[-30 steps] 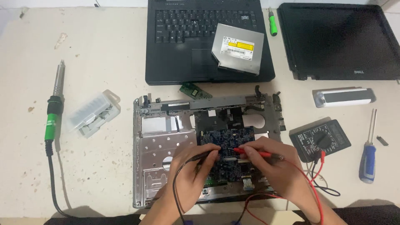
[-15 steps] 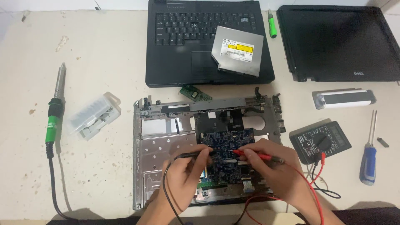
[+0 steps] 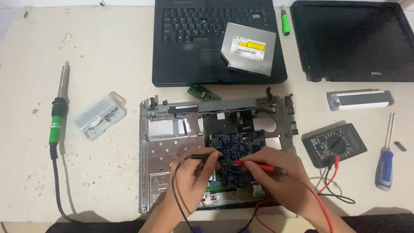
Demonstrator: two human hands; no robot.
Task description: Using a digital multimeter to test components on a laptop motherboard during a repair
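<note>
While two probes meet over the blue board [image 3: 235, 149] in the open chassis [image 3: 172, 151], the left hand [image 3: 194, 172] pinches the black probe [image 3: 202, 157], the right hand [image 3: 276, 174] the red probe [image 3: 256, 165]. Both lie roughly level, tips pointing inward. One multimeter [image 3: 334, 143] sits right of the chassis, one soldering iron [image 3: 58, 116] far left.

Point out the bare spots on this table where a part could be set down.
Bare table lies left of the keyboard base, above the clear plastic case, and between soldering iron and laptop chassis. The right side is crowded around the multimeter and blue screwdriver.
</note>
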